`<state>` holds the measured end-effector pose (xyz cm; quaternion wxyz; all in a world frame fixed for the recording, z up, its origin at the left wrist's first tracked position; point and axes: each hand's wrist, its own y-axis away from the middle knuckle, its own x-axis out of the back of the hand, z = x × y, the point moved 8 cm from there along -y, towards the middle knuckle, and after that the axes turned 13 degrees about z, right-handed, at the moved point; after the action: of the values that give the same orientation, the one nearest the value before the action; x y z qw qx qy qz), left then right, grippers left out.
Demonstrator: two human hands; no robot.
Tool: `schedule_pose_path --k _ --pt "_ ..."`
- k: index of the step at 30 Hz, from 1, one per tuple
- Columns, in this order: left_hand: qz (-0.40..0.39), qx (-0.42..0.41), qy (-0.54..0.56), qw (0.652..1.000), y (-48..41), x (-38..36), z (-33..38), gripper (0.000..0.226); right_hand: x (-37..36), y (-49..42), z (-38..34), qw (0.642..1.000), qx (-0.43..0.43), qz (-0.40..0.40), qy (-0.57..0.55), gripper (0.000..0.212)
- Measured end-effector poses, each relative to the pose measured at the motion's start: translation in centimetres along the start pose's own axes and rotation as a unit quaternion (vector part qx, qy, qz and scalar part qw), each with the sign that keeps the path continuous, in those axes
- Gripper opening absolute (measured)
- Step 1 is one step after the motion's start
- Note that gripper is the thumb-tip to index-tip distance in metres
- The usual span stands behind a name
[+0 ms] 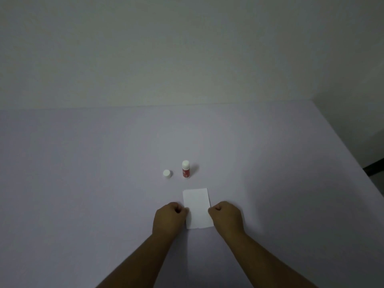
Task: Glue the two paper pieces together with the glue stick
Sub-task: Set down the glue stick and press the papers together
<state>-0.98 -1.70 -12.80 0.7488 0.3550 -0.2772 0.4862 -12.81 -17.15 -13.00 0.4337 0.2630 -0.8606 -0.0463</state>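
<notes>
A white paper rectangle (197,207) lies flat on the pale table, near me; whether it is one sheet or two stacked I cannot tell. My left hand (169,219) is curled with its fingertips touching the paper's left edge. My right hand (227,218) is curled the same way against the right edge. Beyond the paper stands a red glue stick (185,169) with a white top, upright. Its white cap (167,173) sits on the table just to the left of the glue stick.
The lilac table (83,173) stretches wide to the left and far side and meets a plain wall at the back. Its right edge (351,156) runs diagonally, with a dark gap and floor beyond.
</notes>
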Motion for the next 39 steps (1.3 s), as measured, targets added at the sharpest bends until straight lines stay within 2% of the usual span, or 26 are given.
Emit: schedule_pose_path --k 7,16,19,24,26,28,32,35,39 --pt "-0.007 -0.005 -0.008 1.0 -0.3 -0.3 0.1 0.022 0.1 0.0 -0.4 0.999 0.008 0.006 0.033 0.041" --pt "-0.018 0.002 -0.015 1.0 -0.2 -0.5 0.2 0.023 0.0 -0.1 -0.6 0.999 0.004 -0.005 0.05 0.04" --pt "-0.02 0.004 -0.016 1.0 -0.3 -0.5 0.2 0.019 -0.3 -0.2 -0.4 0.998 -0.007 -0.011 0.055 0.036" --pt "0.002 -0.009 -0.015 1.0 -0.3 -0.3 0.3 0.02 -0.6 -0.5 -0.4 0.997 -0.009 -0.017 0.08 0.017" --pt "0.028 -0.044 -0.011 0.999 -0.3 0.2 0.7 0.017 -0.7 -0.6 -0.3 0.996 -0.008 -0.016 0.083 0.015" --pt "0.037 -0.123 -0.028 0.991 -0.1 0.2 1.6 0.033 -0.8 -0.7 -0.3 0.997 -0.009 -0.017 0.081 0.014" --pt "0.032 -0.266 -0.189 0.945 0.4 -0.6 2.7 0.045 -0.9 -0.8 -0.2 0.997 -0.004 -0.017 0.081 0.019" --pt "0.0 -0.303 -0.244 0.921 0.5 -1.0 1.9 0.058 -0.9 -0.9 -0.2 0.997 0.008 -0.018 0.079 0.022" --pt "-0.065 -0.31 -0.269 0.91 0.1 -1.8 0.7 0.08 -0.3 -0.4 -0.7 0.997 0.043 0.021 0.059 0.006"
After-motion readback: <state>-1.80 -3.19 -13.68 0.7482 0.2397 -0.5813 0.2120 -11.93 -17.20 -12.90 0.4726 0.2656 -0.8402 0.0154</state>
